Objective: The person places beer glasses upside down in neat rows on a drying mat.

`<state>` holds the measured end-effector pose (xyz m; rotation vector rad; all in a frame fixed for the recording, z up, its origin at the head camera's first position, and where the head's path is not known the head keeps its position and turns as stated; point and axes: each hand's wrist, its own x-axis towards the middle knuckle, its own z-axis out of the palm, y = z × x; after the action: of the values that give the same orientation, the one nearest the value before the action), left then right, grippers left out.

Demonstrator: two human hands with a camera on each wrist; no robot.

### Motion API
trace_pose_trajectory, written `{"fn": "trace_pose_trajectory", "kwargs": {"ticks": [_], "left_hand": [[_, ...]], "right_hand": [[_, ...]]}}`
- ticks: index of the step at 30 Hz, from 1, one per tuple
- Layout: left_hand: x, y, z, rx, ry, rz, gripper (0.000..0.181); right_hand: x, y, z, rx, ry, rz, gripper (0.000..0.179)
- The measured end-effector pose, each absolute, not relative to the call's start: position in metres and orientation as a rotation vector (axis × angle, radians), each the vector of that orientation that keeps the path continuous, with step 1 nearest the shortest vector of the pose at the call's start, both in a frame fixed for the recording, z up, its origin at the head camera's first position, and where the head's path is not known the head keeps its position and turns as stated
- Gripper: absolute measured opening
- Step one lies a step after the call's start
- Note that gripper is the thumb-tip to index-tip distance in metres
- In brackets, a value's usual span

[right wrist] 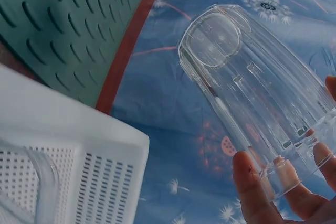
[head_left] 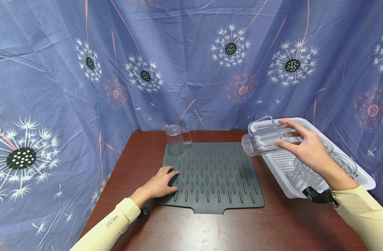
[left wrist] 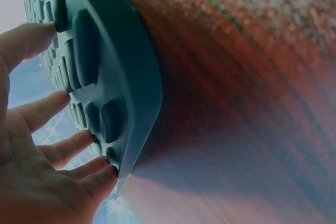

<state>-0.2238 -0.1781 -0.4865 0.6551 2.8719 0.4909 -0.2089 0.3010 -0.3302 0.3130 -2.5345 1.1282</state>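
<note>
My right hand (head_left: 310, 150) grips a clear plastic mug (head_left: 262, 141) near its rim, thumb on one side and fingers on the other. The mug lies tilted on its side in the air, base pointing left, handle uppermost. In the right wrist view its ribbed wall (right wrist: 262, 77) slants up from my fingertips. My left hand (head_left: 157, 183) rests with spread fingers at the left edge of a dark grey ridged drying mat (head_left: 210, 174). Its fingertips touch the ridges in the left wrist view. Another clear mug (head_left: 176, 139) stands upside down at the mat's far left corner, handle to the right.
A white perforated basket (head_left: 284, 181) stands right of the mat, partly under my right arm, with several clear pieces of drinkware (head_left: 345, 164) inside. The brown table (head_left: 191, 230) ends at a blue dandelion-print cloth (head_left: 185, 62) hanging behind and at the sides.
</note>
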Motion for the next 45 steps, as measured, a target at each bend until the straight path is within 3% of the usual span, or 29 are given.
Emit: {"fn": "trace_pose_trajectory", "kwargs": {"ticks": [45], "left_hand": [[-0.221,-0.176,-0.488,0.666,2.886,0.537,0.059]], "right_hand": [[-0.204,0.239,-0.398,0.257,-2.506,1.715,0.061]]}}
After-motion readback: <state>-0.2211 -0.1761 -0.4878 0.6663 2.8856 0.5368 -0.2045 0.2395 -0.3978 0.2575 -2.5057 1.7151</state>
